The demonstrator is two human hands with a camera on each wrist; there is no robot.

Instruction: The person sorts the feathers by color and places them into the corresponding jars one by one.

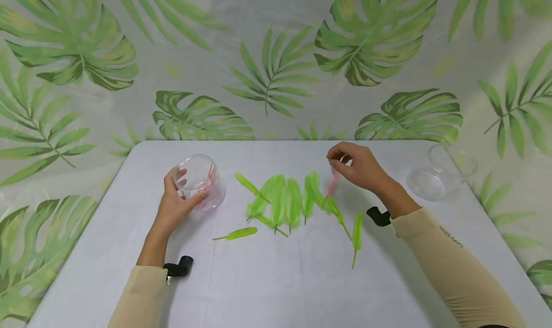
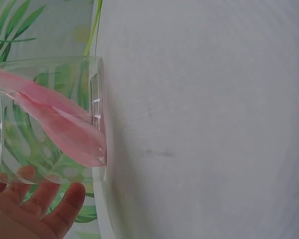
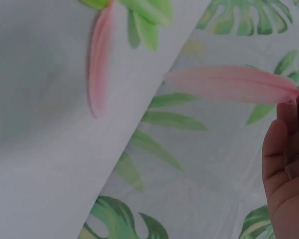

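Observation:
My left hand (image 1: 178, 204) grips a clear jar (image 1: 219, 194) on the left of the table, thumb and fingers round its sides. Inside the jar a pink feather (image 2: 60, 119) leans against the wall, seen best in the left wrist view. With thumb and fingertips, my right hand (image 1: 357, 166) pinches a pink feather (image 3: 234, 83) by its quill end above the table. A second pink feather (image 3: 98, 64) lies on the cloth in the right wrist view. Several green feathers (image 1: 278, 203) are spread, partly overlapping, between the two hands.
Another clear jar (image 1: 431, 184) lies or stands at the far right edge of the white table (image 1: 267, 285); its outline is faint. Single green feathers lie near the front, one at left (image 1: 241, 233), one at right (image 1: 357, 232). A leaf-print curtain (image 1: 276, 122) hangs behind.

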